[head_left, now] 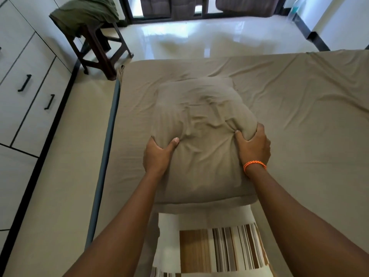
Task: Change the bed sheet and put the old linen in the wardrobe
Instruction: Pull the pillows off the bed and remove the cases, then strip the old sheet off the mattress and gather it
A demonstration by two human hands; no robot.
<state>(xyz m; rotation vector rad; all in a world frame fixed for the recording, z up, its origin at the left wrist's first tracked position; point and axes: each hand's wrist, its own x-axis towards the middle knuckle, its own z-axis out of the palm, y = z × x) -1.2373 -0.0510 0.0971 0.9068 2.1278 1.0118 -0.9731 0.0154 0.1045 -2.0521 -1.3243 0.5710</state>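
Beige pillow (201, 136) lies on the beige bed sheet (299, 100), near the bed's left edge; left hand (157, 154) grasps its left side, thumb dug into the fabric, fingers curled under; right hand (253, 146) clamps the right side likewise, orange bracelet (254, 164) on that wrist; striped cloth (219, 248) at the near edge; green cloth (85, 15) on a stool (99, 47) beyond the far-left corner.

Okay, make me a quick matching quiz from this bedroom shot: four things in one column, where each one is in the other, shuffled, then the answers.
Things:
1. pillow
2. green cloth
3. orange band
4. striped fabric

Places:
A. draped over the wooden stool
B. near edge of the bed, below the pillow
C. on the right wrist
D. gripped by the left hand and right hand

Pairs: 1-D, 2-A, 3-C, 4-B
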